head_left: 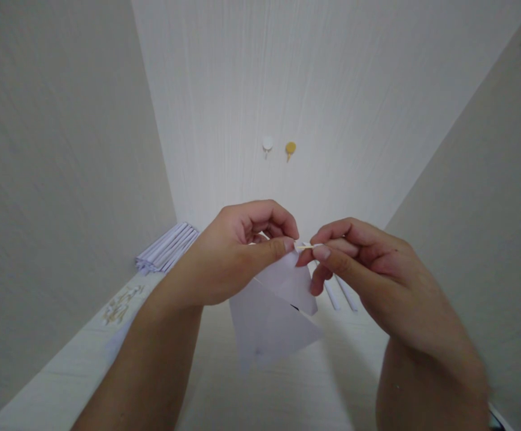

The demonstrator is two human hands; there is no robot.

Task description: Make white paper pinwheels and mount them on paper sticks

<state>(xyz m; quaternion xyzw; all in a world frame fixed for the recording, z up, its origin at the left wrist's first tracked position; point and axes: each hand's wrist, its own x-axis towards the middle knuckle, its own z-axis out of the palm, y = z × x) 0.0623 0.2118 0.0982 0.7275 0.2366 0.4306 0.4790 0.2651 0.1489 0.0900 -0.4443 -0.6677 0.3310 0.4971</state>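
At the far left corner of the bench point(85, 353), against the wall, lies a bundle of rolled white paper tubes point(167, 246). Nearer along the left edge sits a faint gold marking point(121, 305) on the surface. The left hand point(229, 257) is held above the middle of the bench, fingers curled in, thumb and forefinger pinched on the top corner of a white paper sheet point(272, 320) that hangs folded below both hands. The right hand point(368, 269) meets it just beside, thumb and fingers closed on a thin pale stick point(308, 246) lying at the paper's corner. Behind the right hand, two more paper tubes point(341, 293) lie on the bench. On the far wall are a white hook point(267, 143) and a yellow hook point(290, 148).
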